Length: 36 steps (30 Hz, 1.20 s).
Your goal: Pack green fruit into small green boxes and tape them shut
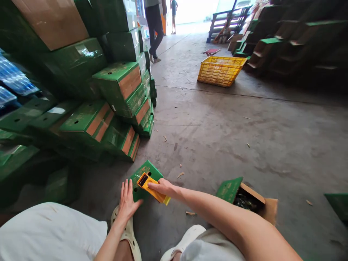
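A small green cardboard box with dark round holes sits on the floor between my feet. My right hand is wrapped round an orange-yellow tool that looks like a tape dispenser, its dark end over the box's top. A shiny clear strip shows near that end. With fingers stretched out, my left hand lies against the box's left side and holds nothing. The box's near lower part is partly hidden by my hands and the tool.
Stacked green boxes rise at left, with more boxes at far right. An opened green box with dark contents stands right of my right forearm. A yellow crate lies ahead. A person stands beyond the left stack.
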Available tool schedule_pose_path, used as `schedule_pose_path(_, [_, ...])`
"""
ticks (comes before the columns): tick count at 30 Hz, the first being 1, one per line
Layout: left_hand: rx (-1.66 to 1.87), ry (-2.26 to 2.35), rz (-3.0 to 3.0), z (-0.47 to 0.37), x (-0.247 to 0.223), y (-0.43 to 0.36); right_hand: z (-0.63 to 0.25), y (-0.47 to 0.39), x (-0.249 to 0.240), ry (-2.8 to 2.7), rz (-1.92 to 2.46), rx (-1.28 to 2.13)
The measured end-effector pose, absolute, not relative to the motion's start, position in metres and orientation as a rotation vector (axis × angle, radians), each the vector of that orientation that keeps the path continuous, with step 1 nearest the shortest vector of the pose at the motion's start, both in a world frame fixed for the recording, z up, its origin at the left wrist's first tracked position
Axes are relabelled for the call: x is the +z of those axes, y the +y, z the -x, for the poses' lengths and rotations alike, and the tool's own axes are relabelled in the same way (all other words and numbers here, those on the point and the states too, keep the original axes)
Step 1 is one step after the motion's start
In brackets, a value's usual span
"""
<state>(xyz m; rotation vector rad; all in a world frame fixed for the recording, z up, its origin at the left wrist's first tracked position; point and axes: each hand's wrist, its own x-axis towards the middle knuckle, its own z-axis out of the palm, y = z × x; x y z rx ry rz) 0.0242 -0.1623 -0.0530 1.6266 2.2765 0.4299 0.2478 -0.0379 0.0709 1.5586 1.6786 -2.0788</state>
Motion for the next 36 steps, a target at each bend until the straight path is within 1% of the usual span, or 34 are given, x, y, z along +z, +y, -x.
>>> schedule_pose_path(3, [0.088, 2.337, -1.64, -0.043, -0.056, -0.163, -0.243, -0.039, 0.07, 1.505, -1.637, -2.203])
schedule_pose_path(5, [-0.053, 2.313, -1.666, -0.045, -0.053, -0.155, -0.242, -0.043, 0.066, 1.323, -1.678, -2.319])
schedule_pose_path(7, [-0.104, 2.231, -1.703, -0.041, -0.048, -0.143, -0.241, -0.05, 0.062, 1.203, -1.732, -2.364])
schedule_pose_path(10, [-0.108, 2.118, -1.715, -0.034, -0.039, -0.125, -0.239, -0.059, 0.056, 1.167, -1.782, -2.374])
schedule_pose_path(15, [-0.135, 2.084, -1.796, -0.036, -0.03, -0.11, -0.232, -0.066, 0.05, 1.095, -1.786, -2.48])
schedule_pose_path(19, [-0.105, 2.252, -1.704, -0.062, -0.037, -0.117, -0.238, -0.062, 0.051, 1.251, -1.813, -2.338])
schedule_pose_path(22, [-0.048, 2.374, -1.613, -0.09, -0.043, -0.125, -0.26, -0.054, 0.057, 1.423, -1.779, -2.215])
schedule_pose_path(26, [0.005, 2.335, -1.573, -0.111, -0.039, -0.125, -0.303, -0.051, 0.064, 1.51, -1.705, -2.164])
schedule_pose_path(30, [0.043, 2.319, -1.467, -0.112, -0.03, -0.116, -0.362, -0.072, 0.063, 1.52, -1.657, -2.109])
schedule_pose_path(34, [0.097, 2.332, -1.44, -0.11, -0.03, -0.112, -0.42, -0.1, 0.061, 1.599, -1.753, -1.902])
schedule_pose_path(36, [0.118, 2.324, -1.445, -0.109, -0.03, -0.113, -0.435, -0.111, 0.062, 1.567, -1.794, -1.87])
